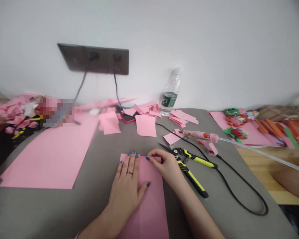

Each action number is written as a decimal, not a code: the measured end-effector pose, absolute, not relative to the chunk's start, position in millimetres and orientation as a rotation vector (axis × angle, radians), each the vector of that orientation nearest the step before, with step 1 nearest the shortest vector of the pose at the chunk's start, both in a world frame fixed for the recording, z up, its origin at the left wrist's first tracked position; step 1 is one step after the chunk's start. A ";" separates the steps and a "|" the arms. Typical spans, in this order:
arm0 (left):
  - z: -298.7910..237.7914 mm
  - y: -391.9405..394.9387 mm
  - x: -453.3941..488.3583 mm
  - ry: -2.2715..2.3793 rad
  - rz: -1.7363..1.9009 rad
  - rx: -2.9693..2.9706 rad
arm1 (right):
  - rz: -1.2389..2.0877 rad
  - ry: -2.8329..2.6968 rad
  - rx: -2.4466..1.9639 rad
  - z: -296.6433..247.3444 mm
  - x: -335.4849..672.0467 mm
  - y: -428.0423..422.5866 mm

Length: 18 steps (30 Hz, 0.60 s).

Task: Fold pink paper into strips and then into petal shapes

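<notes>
Where your left hand (126,187) lies spread, pink sheet (153,199) partly hidden, near end cropped, right hand (168,166) pinching far edge.

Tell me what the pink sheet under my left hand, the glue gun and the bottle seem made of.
Pink sheet: matte paper or thin card, given its flat look and straight edges. Glue gun: probably smooth hard plastic, judging by its moulded shape. Bottle: glossy and see-through, likely plastic.

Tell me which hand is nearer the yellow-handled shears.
Right. The right hand is just left of the shears, at the pink sheet's far edge; the left hand lies flat on the sheet, farther left.
</notes>
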State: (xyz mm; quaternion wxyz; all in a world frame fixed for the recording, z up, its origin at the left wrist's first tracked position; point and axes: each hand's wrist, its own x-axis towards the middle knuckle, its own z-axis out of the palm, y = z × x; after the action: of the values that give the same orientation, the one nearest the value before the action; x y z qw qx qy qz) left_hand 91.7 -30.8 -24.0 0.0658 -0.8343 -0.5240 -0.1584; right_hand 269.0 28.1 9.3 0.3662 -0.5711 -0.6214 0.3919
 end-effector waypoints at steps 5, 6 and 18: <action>-25.0 -31.4 95.0 -1.564 -0.416 -2.491 | 1.041 -1.575 -1.459 8.0 270.4 30.2; -25.3 -31.4 95.0 -1.557 -0.411 -2.491 | 1.052 -1.568 -1.456 7.7 270.7 30.8; -30.2 -32.6 94.1 -1.626 -0.514 -2.530 | 1.134 -1.430 -1.434 9.0 274.4 15.4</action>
State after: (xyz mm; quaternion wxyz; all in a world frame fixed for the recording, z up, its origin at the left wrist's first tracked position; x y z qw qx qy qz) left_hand 94.1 -32.6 -30.2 0.0451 -0.8284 -0.5323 -0.1681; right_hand 274.4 15.4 9.0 0.3987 -0.5665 -0.5650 0.4481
